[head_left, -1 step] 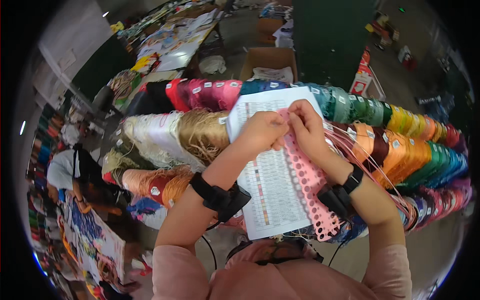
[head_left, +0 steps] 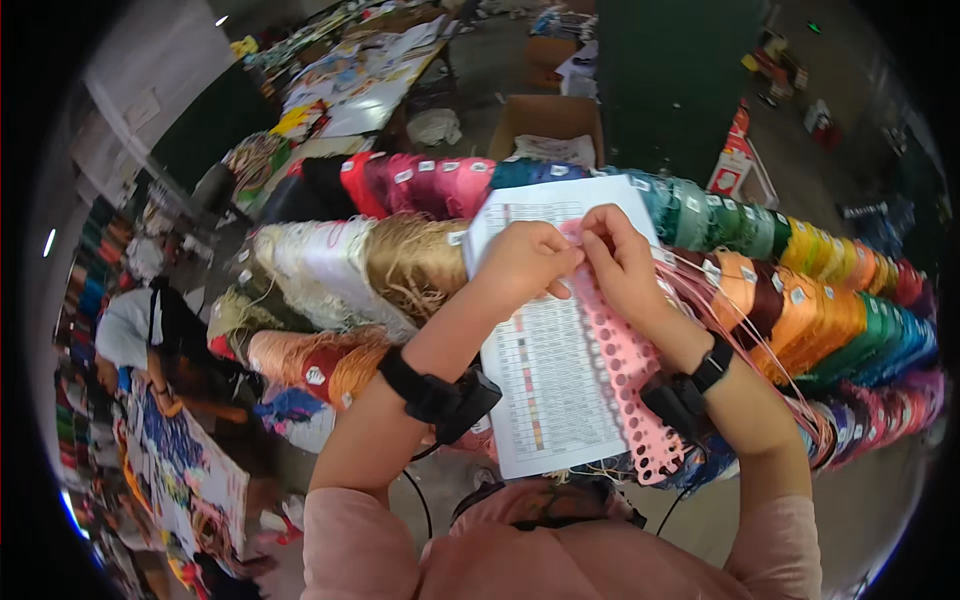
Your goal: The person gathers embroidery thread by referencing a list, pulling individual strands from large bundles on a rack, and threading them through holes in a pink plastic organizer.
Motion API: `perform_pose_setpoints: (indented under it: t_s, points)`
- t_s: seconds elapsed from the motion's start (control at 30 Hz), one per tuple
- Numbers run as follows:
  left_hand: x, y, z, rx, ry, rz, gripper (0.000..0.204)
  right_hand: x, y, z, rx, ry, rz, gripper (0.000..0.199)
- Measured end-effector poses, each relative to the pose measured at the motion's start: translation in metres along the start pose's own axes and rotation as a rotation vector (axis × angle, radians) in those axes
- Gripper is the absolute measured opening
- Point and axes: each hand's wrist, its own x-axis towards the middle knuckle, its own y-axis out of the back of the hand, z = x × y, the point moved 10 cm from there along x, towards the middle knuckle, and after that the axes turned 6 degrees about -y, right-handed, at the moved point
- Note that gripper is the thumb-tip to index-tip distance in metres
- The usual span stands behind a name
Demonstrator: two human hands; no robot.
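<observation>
A long pink strip (head_left: 627,370) with rows of punched holes slants over a printed white sheet (head_left: 545,400) that bears a column of small colour swatches. At the strip's upper end, the curled fingers of my left hand (head_left: 528,262) close on it. My right hand (head_left: 622,262) meets it there, thumb and forefinger pinched together on the same end. Any thread between the fingertips is too small to make out. Loose pink strands (head_left: 715,287) trail from beside my right hand toward the lower right, over the thread bundles.
Rows of labelled thread skeins lie under the sheet, white (head_left: 320,262) and tan (head_left: 415,260) on the left, orange (head_left: 815,310) on the right. Beyond them stand a cardboard box (head_left: 548,118) and a littered table (head_left: 365,112). Another person (head_left: 130,330) bends over a table at the left.
The view has shifted slightly, so the surroundings sit a little farther right. Both hands stay together at the strip's upper end, their fingers only slightly moved.
</observation>
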Motion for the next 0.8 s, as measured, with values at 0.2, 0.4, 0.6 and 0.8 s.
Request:
perform_pose_setpoints:
  t_s: [0.2,0.4,0.6,0.8]
  points:
    - [-0.147,0.161,-0.020,-0.475,-0.010,0.368,0.026,-0.001,-0.017,0.003,-0.410,0.125,-0.050,0.026]
    - [-0.347,0.232,-0.138,-1.006,-0.079,0.652,0.027,-0.005,-0.015,0.019,-0.288,-0.006,-0.058,0.022]
    - [-0.413,0.268,-0.186,-0.107,0.294,1.076,0.015,0.001,-0.035,0.012,-0.433,0.072,-0.013,0.015]
    - [-0.340,0.330,-0.143,0.162,-0.124,1.027,0.014,-0.012,-0.022,0.001,-0.648,0.090,-0.053,0.016]
